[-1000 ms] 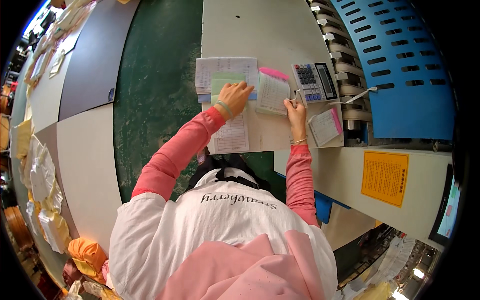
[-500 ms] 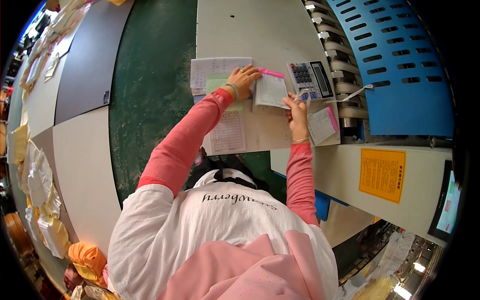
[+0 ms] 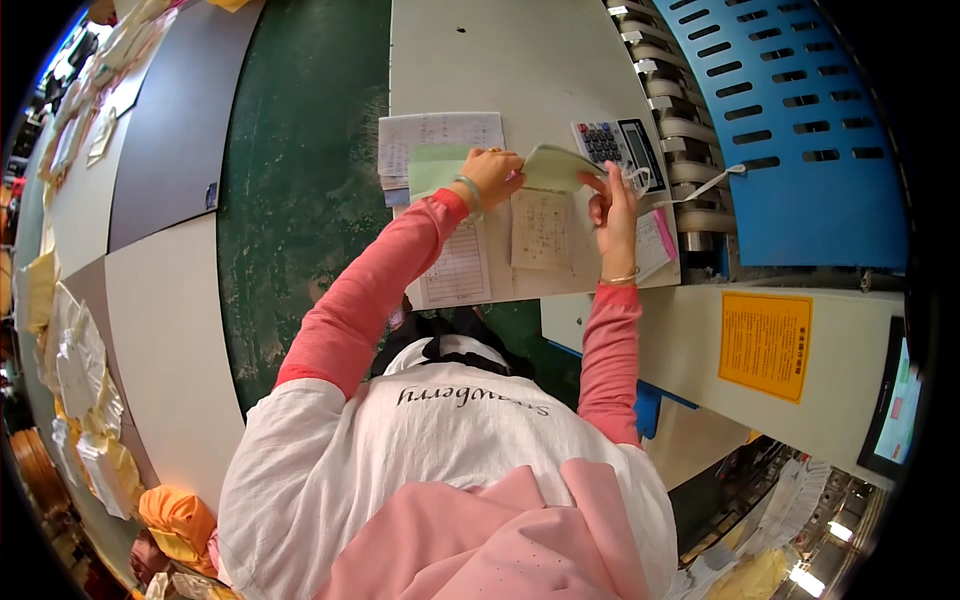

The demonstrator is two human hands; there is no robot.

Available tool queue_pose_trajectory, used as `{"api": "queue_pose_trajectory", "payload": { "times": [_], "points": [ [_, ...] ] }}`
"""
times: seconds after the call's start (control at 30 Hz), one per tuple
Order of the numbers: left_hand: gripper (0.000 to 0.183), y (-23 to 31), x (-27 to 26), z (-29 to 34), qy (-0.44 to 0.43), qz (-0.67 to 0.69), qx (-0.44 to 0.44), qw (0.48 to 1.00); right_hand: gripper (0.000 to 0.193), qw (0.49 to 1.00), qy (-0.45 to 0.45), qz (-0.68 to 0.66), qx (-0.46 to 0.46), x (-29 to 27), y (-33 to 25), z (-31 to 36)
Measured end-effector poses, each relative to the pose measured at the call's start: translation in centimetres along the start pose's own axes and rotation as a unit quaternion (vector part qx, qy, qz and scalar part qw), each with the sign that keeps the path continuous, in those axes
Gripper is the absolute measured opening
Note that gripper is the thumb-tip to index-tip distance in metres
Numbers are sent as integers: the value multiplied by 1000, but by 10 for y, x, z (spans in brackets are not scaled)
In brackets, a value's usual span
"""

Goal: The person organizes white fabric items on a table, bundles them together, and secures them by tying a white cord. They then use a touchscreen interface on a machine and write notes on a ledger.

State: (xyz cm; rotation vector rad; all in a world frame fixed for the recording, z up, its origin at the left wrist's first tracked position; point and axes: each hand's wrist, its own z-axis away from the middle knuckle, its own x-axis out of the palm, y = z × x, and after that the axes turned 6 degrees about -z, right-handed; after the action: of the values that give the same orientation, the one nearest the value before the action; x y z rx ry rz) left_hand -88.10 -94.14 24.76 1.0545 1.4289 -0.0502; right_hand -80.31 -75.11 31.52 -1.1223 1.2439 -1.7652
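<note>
A receipt book (image 3: 560, 168) is lifted open over the table, its pale green underside showing. My left hand (image 3: 492, 178) is closed on its left edge. My right hand (image 3: 616, 215) grips its right corner, with the index finger stretched up and the other fingers curled. Below the raised leaves, a cream page with handwriting (image 3: 541, 232) lies flat. White written sheets (image 3: 440, 130) and a green slip (image 3: 430, 165) lie under and beside my left hand. A printed form (image 3: 457, 268) rests near the table's front edge. Just beyond my right hand sits a calculator (image 3: 600, 142).
A second pink-edged pad (image 3: 657, 245) lies right of my right wrist, beside a white string (image 3: 690, 194). A roller conveyor (image 3: 690, 150) and a slotted blue panel (image 3: 800, 200) border the table (image 3: 510, 60) on the right. A screen (image 3: 890, 410) stands at lower right.
The receipt book has been turned up from lying face up, so its green underside and the cream page now show. My right hand has moved right and slightly up.
</note>
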Motion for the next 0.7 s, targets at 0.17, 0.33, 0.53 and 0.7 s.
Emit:
{"api": "queue_pose_trajectory", "payload": {
  "times": [0.17, 0.33, 0.53, 0.7],
  "points": [
    [16, 4, -2, -3, -18, 39, -82, 996, 46, 888, 68, 439, -121, -47, 56, 18],
    [18, -9, 2, -7, 45, 61, -127, 989, 48, 825, 80, 552, -85, -37, 73, 62],
    [21, -14, 4, -16, 18, 13, -194, 981, 41, 807, 93, 576, -94, -56, 67, 76],
    [28, -15, 12, -9, 93, -47, -221, 970, 30, 875, 120, 462, -79, -89, 70, 79]
  ]
}}
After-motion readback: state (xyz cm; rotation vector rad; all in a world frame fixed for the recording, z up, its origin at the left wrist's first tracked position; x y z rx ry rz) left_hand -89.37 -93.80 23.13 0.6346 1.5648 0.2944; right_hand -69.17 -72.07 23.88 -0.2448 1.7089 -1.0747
